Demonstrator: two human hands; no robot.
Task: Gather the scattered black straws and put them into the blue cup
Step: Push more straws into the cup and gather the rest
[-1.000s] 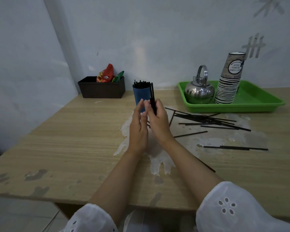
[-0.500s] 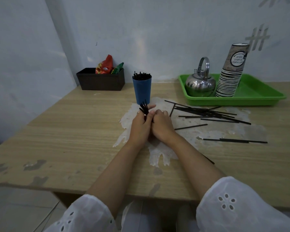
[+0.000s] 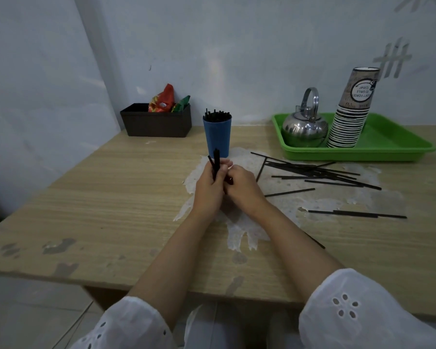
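Head view: the left hand's (image 3: 208,187) fingers (image 3: 220,172) curl around a bundle of black straws (image 3: 216,159), held upright with its tips poking above the fist, while the right hand (image 3: 242,187) presses against it, fingers curled on the bundle's lower end. Just behind the hands, the blue cup (image 3: 217,137) stands on the counter (image 3: 98,197), already packed with straws. Loose black straws (image 3: 320,172) lie scattered to the right, near a green tray (image 3: 388,144).
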